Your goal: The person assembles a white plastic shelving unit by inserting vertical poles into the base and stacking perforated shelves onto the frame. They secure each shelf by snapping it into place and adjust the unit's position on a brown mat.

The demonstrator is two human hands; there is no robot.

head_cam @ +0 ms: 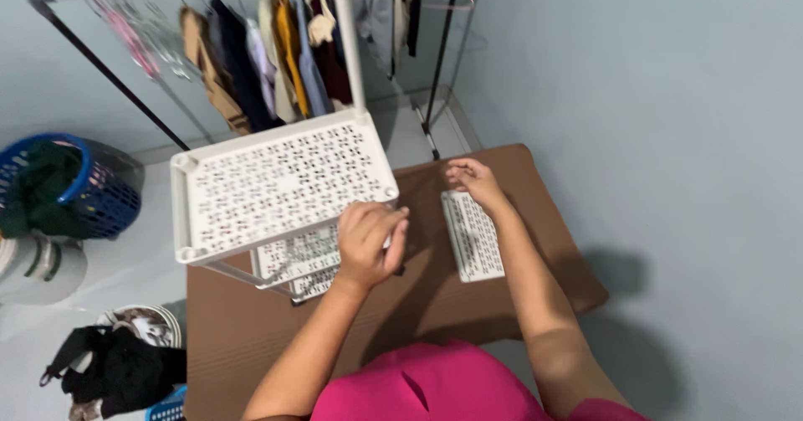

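Left hand point(370, 241) grips the white perforated shelf rack's point(284, 188) edge. Right hand point(473, 178), fingers curled, rests on a loose shelf panel point(477, 249).

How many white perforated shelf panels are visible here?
4: the top shelf on the rack, two lower shelves beneath it, one loose panel under the right hand. Others may be hidden.

No packages, labels, signs or screens show anywhere in this view.
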